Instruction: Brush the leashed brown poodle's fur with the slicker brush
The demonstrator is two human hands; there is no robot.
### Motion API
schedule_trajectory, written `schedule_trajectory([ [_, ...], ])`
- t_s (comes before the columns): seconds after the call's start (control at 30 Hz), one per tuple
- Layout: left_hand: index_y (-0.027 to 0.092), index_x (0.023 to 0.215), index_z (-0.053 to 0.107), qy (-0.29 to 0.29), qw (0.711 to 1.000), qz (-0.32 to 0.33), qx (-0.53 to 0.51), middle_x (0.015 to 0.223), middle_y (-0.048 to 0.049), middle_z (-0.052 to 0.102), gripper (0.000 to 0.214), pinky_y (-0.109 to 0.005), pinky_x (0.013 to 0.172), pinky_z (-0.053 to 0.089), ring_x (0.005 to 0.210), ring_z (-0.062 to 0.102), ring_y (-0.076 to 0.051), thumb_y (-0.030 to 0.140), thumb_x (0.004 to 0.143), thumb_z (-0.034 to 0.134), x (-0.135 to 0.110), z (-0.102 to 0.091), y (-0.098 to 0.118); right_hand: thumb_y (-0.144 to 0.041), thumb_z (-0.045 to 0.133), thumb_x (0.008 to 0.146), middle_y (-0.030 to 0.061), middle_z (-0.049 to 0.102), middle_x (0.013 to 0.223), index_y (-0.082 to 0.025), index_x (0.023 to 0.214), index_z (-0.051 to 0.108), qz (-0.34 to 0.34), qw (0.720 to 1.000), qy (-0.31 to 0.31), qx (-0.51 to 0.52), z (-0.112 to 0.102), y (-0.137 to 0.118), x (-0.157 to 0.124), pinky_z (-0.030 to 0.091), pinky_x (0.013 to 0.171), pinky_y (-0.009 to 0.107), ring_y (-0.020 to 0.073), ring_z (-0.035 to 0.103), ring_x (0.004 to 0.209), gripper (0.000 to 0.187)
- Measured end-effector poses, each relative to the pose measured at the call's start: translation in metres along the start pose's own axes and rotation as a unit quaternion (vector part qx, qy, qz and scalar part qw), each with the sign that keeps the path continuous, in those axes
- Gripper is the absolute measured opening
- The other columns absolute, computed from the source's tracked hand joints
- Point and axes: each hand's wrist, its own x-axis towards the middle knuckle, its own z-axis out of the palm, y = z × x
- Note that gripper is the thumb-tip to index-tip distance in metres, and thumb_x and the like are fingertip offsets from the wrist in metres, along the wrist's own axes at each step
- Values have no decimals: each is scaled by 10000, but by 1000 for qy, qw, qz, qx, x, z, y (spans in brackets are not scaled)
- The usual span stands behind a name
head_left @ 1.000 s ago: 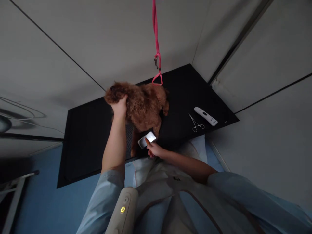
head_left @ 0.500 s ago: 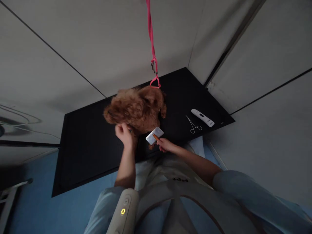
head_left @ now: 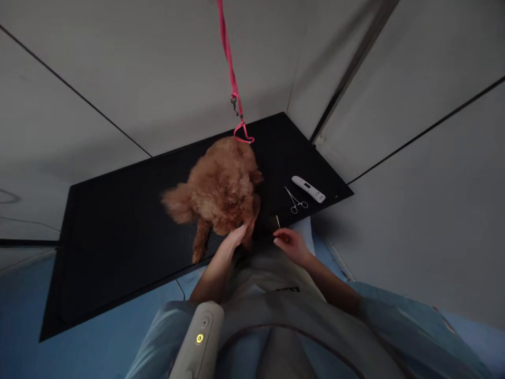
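A curly-haired brown dog [head_left: 224,184] is on the black table [head_left: 118,226], near its front edge, with one leg reaching toward that edge. My left hand [head_left: 235,237] lies against the dog's near side by another leg. Its fingers look stretched out, though the tips are partly hidden in the fur. Just right of the dog, my right hand [head_left: 291,245] is closed on the handle of a slicker brush [head_left: 277,221]. The brush is turned nearly edge-on and apart from the coat.
White clippers [head_left: 308,189] and scissor-handled forceps [head_left: 295,201] lie at the table's right end. A pink grooming loop [head_left: 243,132] hangs above the dog's far side. Grey walls stand behind the table. A pale device with a yellow light [head_left: 199,337] is close below me.
The dog has turned and shifted its legs. My left hand has moved right and lower along it. The brush has moved right, away from the dog, and rotated edge-on. The view has shifted.
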Motion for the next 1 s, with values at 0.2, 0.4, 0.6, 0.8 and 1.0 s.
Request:
schedule_trajectory([
  [0.2, 216, 771, 495, -37, 994, -57, -88, 406, 103, 379, 512, -195, 321, 221, 282, 294, -66, 659, 626, 705, -90, -44, -14, -435, 651, 765, 39, 650, 823, -183, 865, 627, -104, 981, -153, 53, 19, -39, 37, 490, 734, 319, 178, 609, 761, 272],
  [0.4, 209, 639, 421, -25, 980, -95, -174, 386, 108, 273, 481, -198, 337, 228, 279, 241, -54, 592, 668, 712, -132, -67, -21, -561, 570, 832, 76, 637, 1006, -199, 911, 538, -214, 961, -113, 137, 53, -58, 49, 467, 919, 368, 201, 612, 1002, 373],
  [0.6, 197, 451, 161, -92, 948, -161, -260, 362, 78, 123, 685, -199, 347, 279, 281, 204, -44, 588, 740, 644, -141, -75, -35, -594, 554, 840, 61, 660, 919, -210, 964, 471, -211, 956, -97, 182, 59, -67, 38, 492, 867, 363, 183, 636, 901, 412],
  [0.8, 199, 414, 238, -132, 931, -68, -332, 365, 109, 58, 638, -191, 251, 135, 247, 18, -24, 544, 733, 669, -136, -88, -47, -500, 576, 861, 41, 653, 870, -205, 992, 480, -227, 942, -169, 178, 68, -71, 43, 513, 804, 342, 166, 636, 820, 337],
  [1.0, 177, 495, 394, -217, 888, 24, -404, 368, 108, 191, 491, -170, 270, 228, 233, 104, -22, 437, 880, 554, -131, -99, -47, -525, 607, 831, 45, 669, 833, -209, 989, 484, -263, 922, -208, 193, 73, -85, 65, 526, 774, 344, 177, 653, 791, 375],
])
